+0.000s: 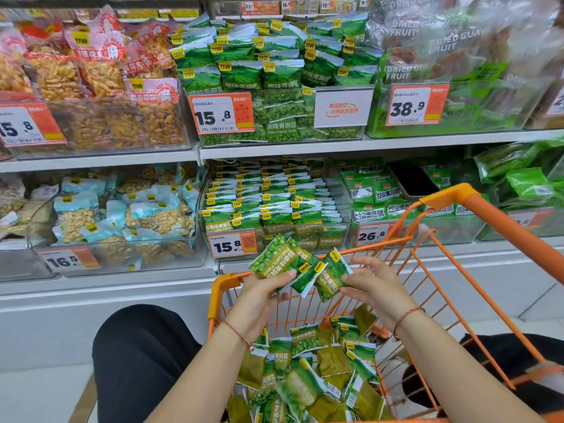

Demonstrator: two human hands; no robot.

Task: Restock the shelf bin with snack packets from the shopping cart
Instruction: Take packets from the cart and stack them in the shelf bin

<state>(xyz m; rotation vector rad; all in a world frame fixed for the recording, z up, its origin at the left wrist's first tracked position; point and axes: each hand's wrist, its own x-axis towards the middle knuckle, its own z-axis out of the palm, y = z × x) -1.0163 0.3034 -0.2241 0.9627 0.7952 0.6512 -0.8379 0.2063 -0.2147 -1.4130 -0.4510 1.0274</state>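
Above the orange shopping cart [476, 209], my left hand [262, 296] grips a small fan of green pea snack packets [280, 261]. My right hand [374, 285] pinches another green packet [331, 274] that touches the fan's right side. Several more green packets [317, 367] lie loose in the cart's basket. Straight ahead on the lower shelf stands the clear shelf bin [274, 236] with the 15.8 price tag, holding neat rows of the same green packets.
A bin of pale blue nut packets [122, 215] sits left of the target bin, and a bin of green mixed-crisp packs [381, 193] sits right of it with a dark phone [412, 181] on top. The upper shelf [274, 149] overhangs. My knees flank the cart.
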